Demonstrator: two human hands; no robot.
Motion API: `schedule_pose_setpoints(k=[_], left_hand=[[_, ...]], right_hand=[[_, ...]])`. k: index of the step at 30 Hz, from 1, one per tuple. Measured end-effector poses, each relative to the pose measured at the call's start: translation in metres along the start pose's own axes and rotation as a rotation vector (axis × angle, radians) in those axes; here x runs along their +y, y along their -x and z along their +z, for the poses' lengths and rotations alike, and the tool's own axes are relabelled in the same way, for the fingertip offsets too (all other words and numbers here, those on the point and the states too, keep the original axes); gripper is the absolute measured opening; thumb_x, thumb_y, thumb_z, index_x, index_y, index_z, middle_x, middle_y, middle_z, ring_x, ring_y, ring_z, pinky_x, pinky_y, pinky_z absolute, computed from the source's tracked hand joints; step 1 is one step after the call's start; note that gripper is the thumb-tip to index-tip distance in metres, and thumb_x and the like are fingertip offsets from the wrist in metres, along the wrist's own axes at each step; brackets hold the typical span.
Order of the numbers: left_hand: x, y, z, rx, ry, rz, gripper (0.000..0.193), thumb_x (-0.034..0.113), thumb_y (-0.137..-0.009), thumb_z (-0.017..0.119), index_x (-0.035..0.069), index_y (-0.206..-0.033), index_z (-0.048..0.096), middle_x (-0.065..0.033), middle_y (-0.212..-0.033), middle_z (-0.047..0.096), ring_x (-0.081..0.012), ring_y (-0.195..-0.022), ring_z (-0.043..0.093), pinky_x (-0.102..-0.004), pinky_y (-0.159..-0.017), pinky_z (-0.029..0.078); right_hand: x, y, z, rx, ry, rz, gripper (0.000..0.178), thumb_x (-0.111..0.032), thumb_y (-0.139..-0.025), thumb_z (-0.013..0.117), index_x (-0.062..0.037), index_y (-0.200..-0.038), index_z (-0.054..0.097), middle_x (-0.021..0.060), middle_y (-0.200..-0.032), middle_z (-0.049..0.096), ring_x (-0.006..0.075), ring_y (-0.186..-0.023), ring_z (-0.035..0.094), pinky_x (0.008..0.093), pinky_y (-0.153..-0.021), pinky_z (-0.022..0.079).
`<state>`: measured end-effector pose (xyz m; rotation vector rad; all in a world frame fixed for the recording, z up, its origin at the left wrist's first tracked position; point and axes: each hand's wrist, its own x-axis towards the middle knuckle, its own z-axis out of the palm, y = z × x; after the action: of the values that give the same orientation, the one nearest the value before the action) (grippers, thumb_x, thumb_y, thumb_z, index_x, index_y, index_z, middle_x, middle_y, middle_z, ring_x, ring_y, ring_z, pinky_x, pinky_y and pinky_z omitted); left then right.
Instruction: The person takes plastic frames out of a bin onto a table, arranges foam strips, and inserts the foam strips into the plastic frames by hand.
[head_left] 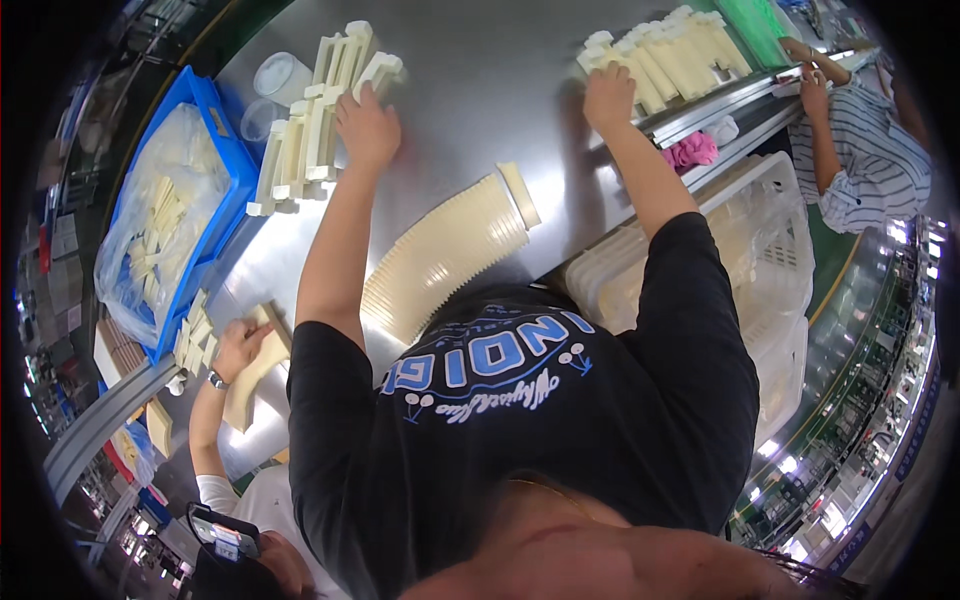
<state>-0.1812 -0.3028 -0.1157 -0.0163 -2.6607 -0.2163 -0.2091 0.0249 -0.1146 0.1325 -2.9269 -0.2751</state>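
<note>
On the metal worktable, my left hand [367,127] closes its fingers on the near end of a cream plastic part [381,70]. That part lies at the right side of a group of stacked cream channel-shaped parts [300,145]. My right hand [610,98] is curled over the end of another cream plastic part [598,45], at the left of a row of similar long parts [685,55]. Between my forearms, close to my body, rests a cream corrugated hose [445,250] with a collar on its far end. Neither hand touches it.
A blue crate [235,150] lined with clear plastic holds cream pieces at the left. Two clear round containers [280,80] stand beside it. A co-worker's hand [238,350] holds a cream part lower left. White crates [780,215] and another person [865,150] are at the right.
</note>
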Motion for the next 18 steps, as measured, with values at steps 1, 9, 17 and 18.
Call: schedule_pose_setpoints(k=[1,9,17,18], left_hand=[[-0.010,-0.004,0.006,0.004,-0.001,0.005,0.048,0.021,-0.071,0.057,0.003,-0.113,0.043,-0.0191,-0.101,0.050,-0.0346,-0.098,0.045,-0.0429,-0.083,0.036],[-0.020,-0.016,0.026,-0.260,-0.513,0.030,0.023,0.015,-0.074,0.050,0.007,-0.096,0.052,-0.0099,-0.098,0.053,-0.0252,-0.100,0.046,-0.0334,-0.077,0.039],[0.007,-0.014,-0.009,-0.479,-0.080,-0.189,0.015,0.013,-0.077,0.050,0.004,-0.090,0.049,-0.0120,-0.088,0.058,-0.0281,-0.082,0.056,-0.0354,-0.067,0.044],[0.001,-0.006,-0.005,-0.475,-0.083,-0.191,0.015,0.013,-0.077,0.050,0.004,-0.090,0.049,-0.0120,-0.088,0.058,-0.0281,-0.082,0.056,-0.0354,-0.067,0.044]], right_hand=[[-0.003,0.002,-0.011,0.015,0.033,-0.015,0.023,-0.015,-0.067,0.054,-0.0038,-0.087,0.054,0.0156,-0.092,0.050,0.0281,-0.090,0.047,0.0406,-0.070,0.040],[-0.097,0.062,-0.074,-0.836,-0.571,-0.148,0.030,-0.009,-0.064,0.055,0.0014,-0.091,0.053,0.0198,-0.080,0.060,0.0331,-0.077,0.059,0.0415,-0.065,0.046],[-0.102,0.093,-0.056,-0.726,-0.603,-0.089,0.047,-0.008,-0.066,0.057,0.0066,-0.106,0.038,0.0183,-0.084,0.059,0.0299,-0.080,0.059,0.0374,-0.066,0.047],[-0.103,0.094,-0.056,-0.720,-0.617,-0.073,0.045,-0.008,-0.067,0.056,0.0057,-0.107,0.041,0.0176,-0.085,0.059,0.0300,-0.080,0.059,0.0375,-0.066,0.047]])
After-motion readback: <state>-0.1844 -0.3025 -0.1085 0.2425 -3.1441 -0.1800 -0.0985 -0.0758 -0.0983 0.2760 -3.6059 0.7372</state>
